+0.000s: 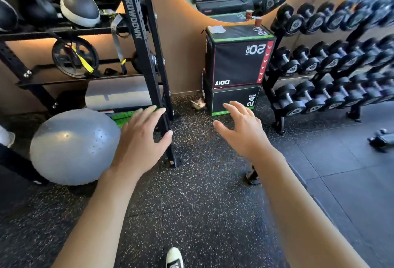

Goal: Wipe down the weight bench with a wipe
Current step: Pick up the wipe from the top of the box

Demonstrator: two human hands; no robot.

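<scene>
A pale wipe [216, 29] lies on top of the upper black plyo box [238, 63], against the tan wall straight ahead. My left hand [141, 140] and my right hand [245, 127] are both stretched out in front of me, palms down, fingers spread, holding nothing. They hover over the speckled rubber floor, well short of the boxes. No weight bench shows in this view.
A black storage rack [147, 54] with medicine balls and straps stands at left, with a grey exercise ball [74, 146] at its foot. A dumbbell rack [332, 59] fills the right. A paper cup [258, 21] sits on the box. One loose dumbbell [381, 138] lies on the floor.
</scene>
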